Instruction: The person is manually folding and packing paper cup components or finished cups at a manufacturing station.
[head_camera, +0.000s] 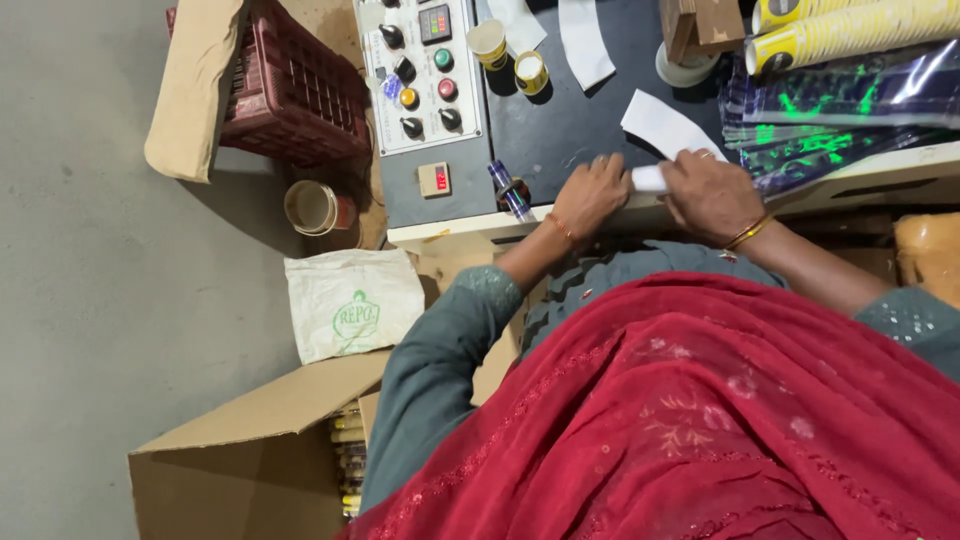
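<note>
Two hands are at the near edge of the desk (560, 130), closed together on one small white roll (650, 179) of paper. The left hand (592, 193) is curled at the roll's left end, fingers bent over it; the right hand (710, 195) is wrapped over the right end, knuckles up, bangle at the wrist. Both forearms come in from the near side, elbows bent, wrists low against the desk edge. The roll looks only partly formed, so the work is judged to be mid-way: a flat white paper sheet (665, 125) lies just beyond the hands, and more white sheets (583, 40) are left at the far edge. Stacked yellow cups (850, 30) lie at the far right corner, and two single cups (508, 57) stand near the control panel (425, 75). An open cardboard box (250, 450) is on the floor.
</note>
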